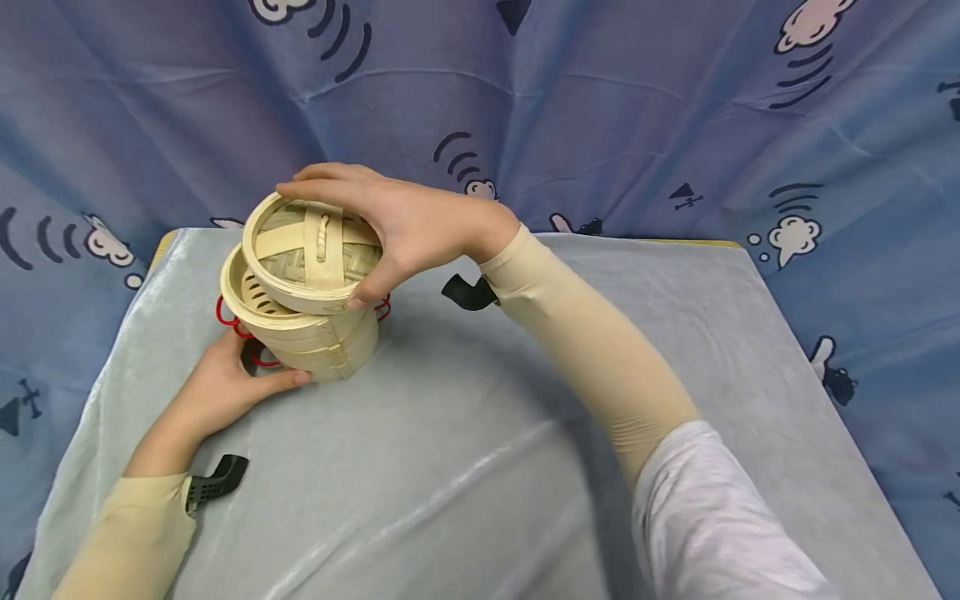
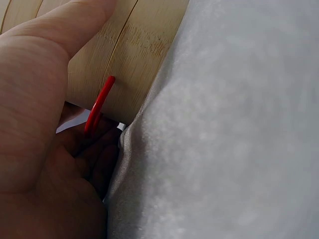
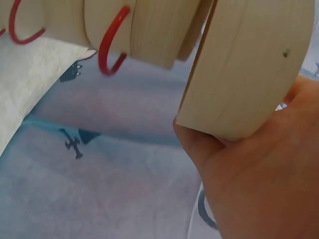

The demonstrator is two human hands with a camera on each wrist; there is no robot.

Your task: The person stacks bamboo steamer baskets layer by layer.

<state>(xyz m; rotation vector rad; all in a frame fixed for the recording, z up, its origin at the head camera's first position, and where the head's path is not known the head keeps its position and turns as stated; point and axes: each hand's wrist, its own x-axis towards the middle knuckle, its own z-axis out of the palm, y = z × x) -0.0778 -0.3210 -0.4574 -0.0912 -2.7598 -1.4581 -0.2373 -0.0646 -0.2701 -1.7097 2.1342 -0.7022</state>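
Observation:
A round bamboo steamer [image 1: 322, 343] stands at the left rear of the cloth-covered table, with red ring handles [image 3: 106, 50] on its sides. My right hand [image 1: 416, 221] grips the woven steamer lid [image 1: 285, 265] across its top, thumb at the front edge and fingers at the far edge. The lid sits tilted and offset toward the back right, baring part of the slotted inside. In the right wrist view a narrow gap shows between lid and steamer. My left hand [image 1: 217, 383] holds the steamer's near left side, its thumb against the wall; its other fingers are partly hidden.
Grey plush cloth [image 1: 465, 467] covers the table, with soft creases toward the front. A blue-purple patterned curtain [image 1: 637, 125] hangs right behind the table and along its sides. Black wrist mounts [image 1: 217, 482] stick out from both forearms.

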